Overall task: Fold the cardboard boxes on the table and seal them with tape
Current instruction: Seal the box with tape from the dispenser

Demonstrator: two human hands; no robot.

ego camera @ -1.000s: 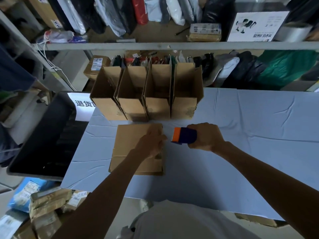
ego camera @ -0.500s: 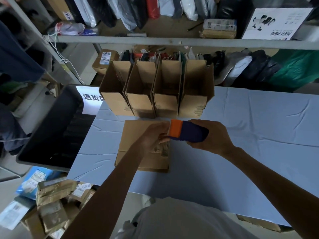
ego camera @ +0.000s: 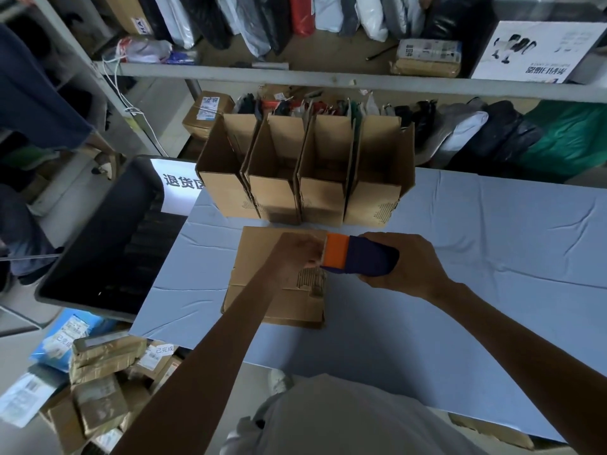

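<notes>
A flattened cardboard box (ego camera: 259,284) lies on the blue-covered table (ego camera: 460,257) in front of me. Above its right edge my right hand (ego camera: 407,264) grips a navy tape dispenser (ego camera: 361,257) with an orange front. My left hand (ego camera: 295,254) is at the dispenser's orange end, fingers pinched there; whether tape is between them is hidden. Behind the flat box stands a row of several erected open boxes (ego camera: 305,178), touching side by side.
A black bin (ego camera: 108,244) with a white sign stands left of the table. Taped parcels (ego camera: 101,372) lie on the floor at lower left. A metal shelf (ego camera: 328,77) with bags and boxes runs behind the table.
My right hand has brought the tape dispenser left and up over the flat box's right edge. My left hand lifted off the cardboard and met the dispenser's orange end.
</notes>
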